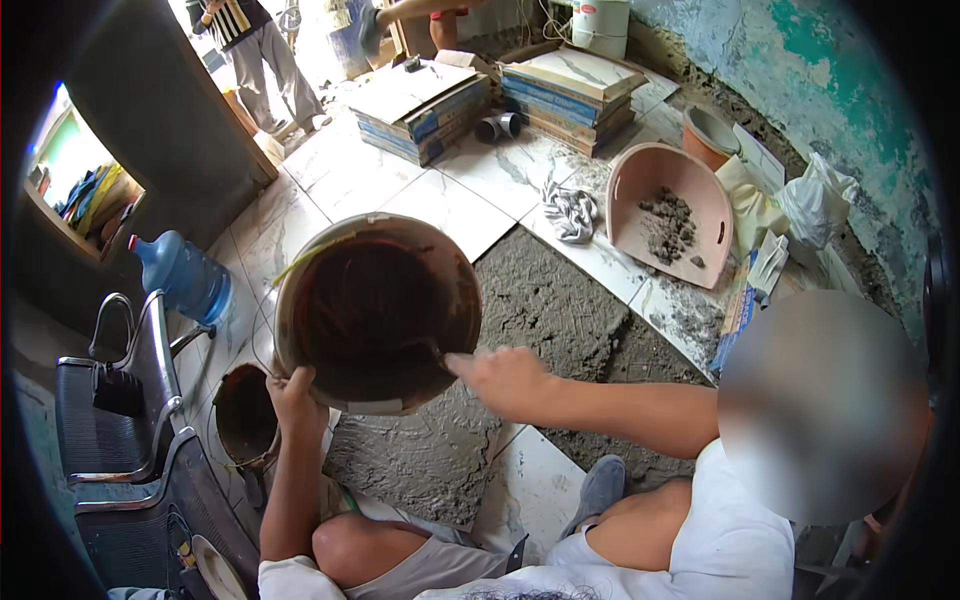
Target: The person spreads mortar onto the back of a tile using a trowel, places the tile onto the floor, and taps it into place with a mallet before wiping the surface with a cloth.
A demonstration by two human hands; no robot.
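A large round bucket (461,262) is tipped over the wet grey mortar, its dark, stained mouth facing me. My left hand (294,396) is closed on its lower left rim. On the other side, my right hand (507,383) is closed at the rim around what looks like a trowel (438,355); only its thin neck shows, and the blade is lost in the dark inside. Fresh mortar (420,455) spreads beneath the bucket between white tiles (535,480). A smaller bucket (247,415) stands left of my left hand.
A pink tub (622,185) with crumbled mortar lies at right, near a crumpled cloth (570,210). Stacked tile boxes (420,110) stand farther back. Metal chairs (110,420) and a blue water jug (185,275) line the left. A person (265,60) stands by the doorway.
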